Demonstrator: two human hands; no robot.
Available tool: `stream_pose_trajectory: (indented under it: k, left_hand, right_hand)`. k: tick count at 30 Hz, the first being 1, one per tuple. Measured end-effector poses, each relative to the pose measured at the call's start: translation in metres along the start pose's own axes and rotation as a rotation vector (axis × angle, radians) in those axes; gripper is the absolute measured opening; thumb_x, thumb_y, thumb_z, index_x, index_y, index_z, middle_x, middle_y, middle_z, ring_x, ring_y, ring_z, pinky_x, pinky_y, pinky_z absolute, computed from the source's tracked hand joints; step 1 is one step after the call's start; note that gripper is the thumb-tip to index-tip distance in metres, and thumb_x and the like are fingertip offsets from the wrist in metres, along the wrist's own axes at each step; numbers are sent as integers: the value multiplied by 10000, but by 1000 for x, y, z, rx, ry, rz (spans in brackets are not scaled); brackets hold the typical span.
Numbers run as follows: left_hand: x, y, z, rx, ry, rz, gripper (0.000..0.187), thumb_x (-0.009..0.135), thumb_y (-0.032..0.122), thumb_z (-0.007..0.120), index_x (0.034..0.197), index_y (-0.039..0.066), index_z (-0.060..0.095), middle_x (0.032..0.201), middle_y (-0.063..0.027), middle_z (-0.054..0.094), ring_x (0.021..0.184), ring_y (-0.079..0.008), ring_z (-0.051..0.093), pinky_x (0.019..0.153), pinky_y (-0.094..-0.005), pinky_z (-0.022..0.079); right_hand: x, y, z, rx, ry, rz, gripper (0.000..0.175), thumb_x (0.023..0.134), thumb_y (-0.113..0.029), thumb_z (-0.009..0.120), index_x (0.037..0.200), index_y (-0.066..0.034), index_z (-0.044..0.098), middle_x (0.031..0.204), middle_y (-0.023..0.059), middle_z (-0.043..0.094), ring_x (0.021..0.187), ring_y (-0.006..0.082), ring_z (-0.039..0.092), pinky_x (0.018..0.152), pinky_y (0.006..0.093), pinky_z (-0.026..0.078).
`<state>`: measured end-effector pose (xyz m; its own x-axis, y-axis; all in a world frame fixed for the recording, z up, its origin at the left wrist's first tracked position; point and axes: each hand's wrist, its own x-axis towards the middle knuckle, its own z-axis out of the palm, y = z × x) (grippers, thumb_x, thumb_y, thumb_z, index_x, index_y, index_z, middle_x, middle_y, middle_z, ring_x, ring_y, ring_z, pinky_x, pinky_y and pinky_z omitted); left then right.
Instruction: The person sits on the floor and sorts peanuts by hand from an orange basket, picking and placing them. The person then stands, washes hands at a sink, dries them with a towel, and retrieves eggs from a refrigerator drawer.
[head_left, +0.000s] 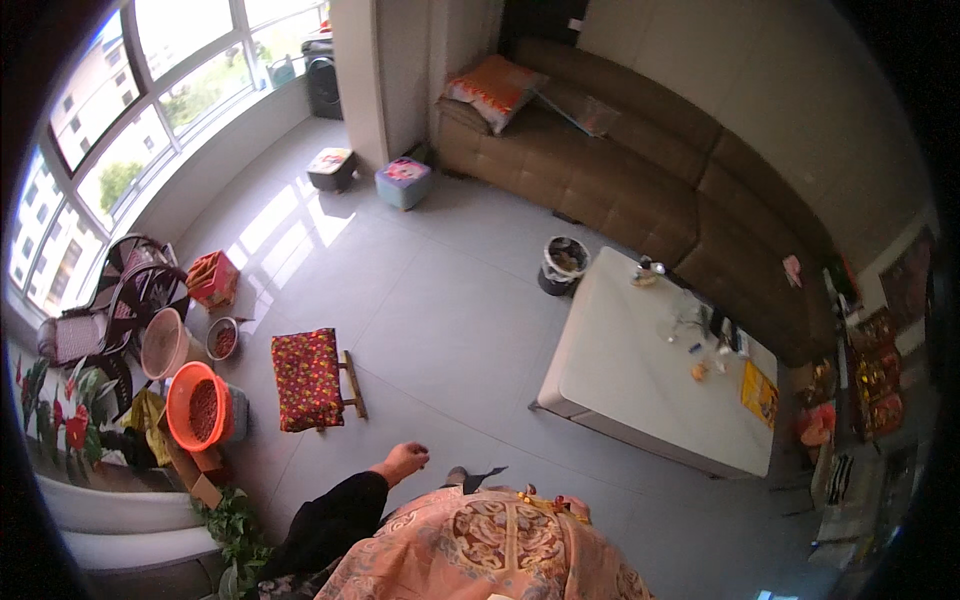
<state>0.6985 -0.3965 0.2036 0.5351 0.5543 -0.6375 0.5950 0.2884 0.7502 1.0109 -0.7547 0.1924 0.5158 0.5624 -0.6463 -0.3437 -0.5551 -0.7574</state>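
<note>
My left hand (405, 460) hangs low over the grey tiled floor in a black sleeve (337, 506). Its fingers are loosely curled, and whether anything small lies between them is too small to tell. The nearest thing to it is a low stool (307, 379) with a red flowered cushion, up and to the left. My right hand cannot be made out; the patterned pink-orange garment (517, 532) covers that side. Farther left, an orange plastic basket (223, 405) holds small reddish beans or nuts. A metal bowl (235, 352) beside it contains similar ones.
A white coffee table (592, 360) with several small items stands at right, a bin (551, 281) by its corner. Behind runs a brown sofa (600, 184). Two small stools (405, 196) stand near the pillar. Wicker chairs (79, 337), a pale tub (159, 349) and a red box (221, 289) line the left.
</note>
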Motion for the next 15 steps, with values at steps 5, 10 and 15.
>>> stream_pose_trajectory:
  k: [5,10,15]
  left_hand:
    - [47,20,-43,64,208,136,379,820,276,624,1095,15,633,896,-113,697,776,-201,667,727,-310,528]
    - [50,-17,-93,6,249,-121,389,815,291,616,1098,25,639,920,-140,696,831,-240,669,767,-332,528]
    - [-18,-35,-154,65,524,-537,310,757,290,619,872,8,678,880,-155,686,729,-306,653,712,-426,522]
  right_hand:
    - [74,23,-47,-1038,-71,-88,293,752,-423,676,847,-147,695,852,85,681,790,286,631,717,420,494]
    - [178,-37,-29,-1031,-71,175,222,774,-296,597,826,-87,650,765,114,643,678,284,609,603,409,478]
    - [327,-164,36,-1008,-136,108,167,796,-170,518,805,-28,605,679,143,604,567,282,586,489,398,463]
